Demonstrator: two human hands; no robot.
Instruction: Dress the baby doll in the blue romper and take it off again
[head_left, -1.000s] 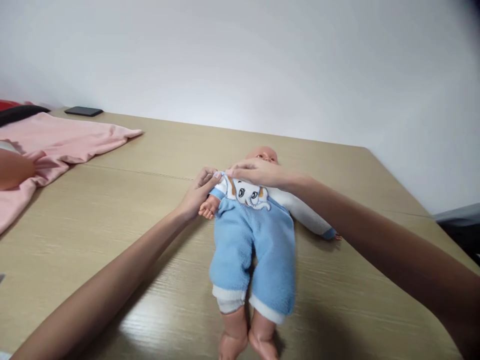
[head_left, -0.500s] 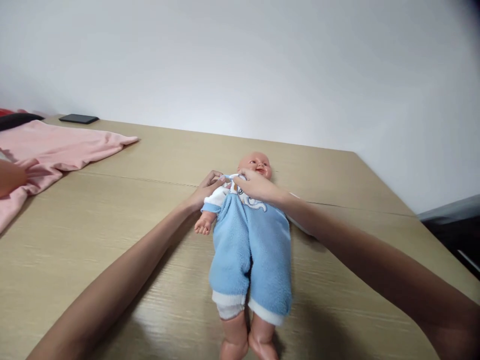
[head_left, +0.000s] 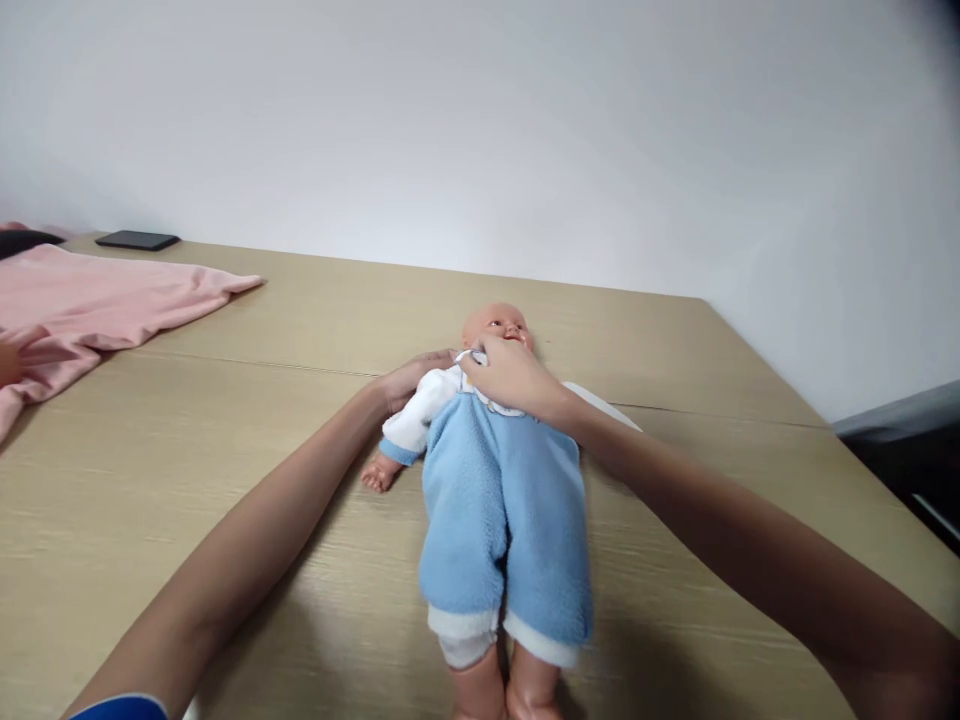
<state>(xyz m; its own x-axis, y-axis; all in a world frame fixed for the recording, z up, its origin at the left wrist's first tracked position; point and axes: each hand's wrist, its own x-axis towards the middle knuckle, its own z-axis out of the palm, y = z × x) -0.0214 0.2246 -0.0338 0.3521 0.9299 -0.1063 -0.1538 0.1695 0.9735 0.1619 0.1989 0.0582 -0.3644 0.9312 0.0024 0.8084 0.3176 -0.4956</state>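
Two hands at the neckline of a doll [head_left: 501, 470] on its back

The doll lies face up on the counter [head_left: 217, 430], head toward the back and feet toward the person, its lower legs cut off by the bottom of the view. It wears a fleecy blue outfit [head_left: 461, 540] with white leg cuffs and a white upper part.

The right hand [head_left: 514, 378] bends over the doll's chest, just below the chin, its thumb and fingers pinching the edge of the white neckline. It covers most of the printed patch there. The left hand [head_left: 420, 375] reaches along the far side of the doll's shoulder, its fingers fairly straight and close together; the tips meet the cloth by the neck — I cannot tell whether they grip it.

On the left hand's side, the doll's sleeve [head_left: 424, 405] slants outward, ending in a blue cuff and a small bare doll hand [head_left: 380, 473] resting on the counter. The doll's other arm is mostly hidden behind the person's right forearm [head_left: 697, 480].

A rumpled pink cloth [head_left: 142, 290] is spread at the left, well apart from the doll. Behind it, near the wall [head_left: 480, 130], lies a flat black slab [head_left: 137, 240]. A blue sleeve end [head_left: 124, 708] shows on the person's left arm.
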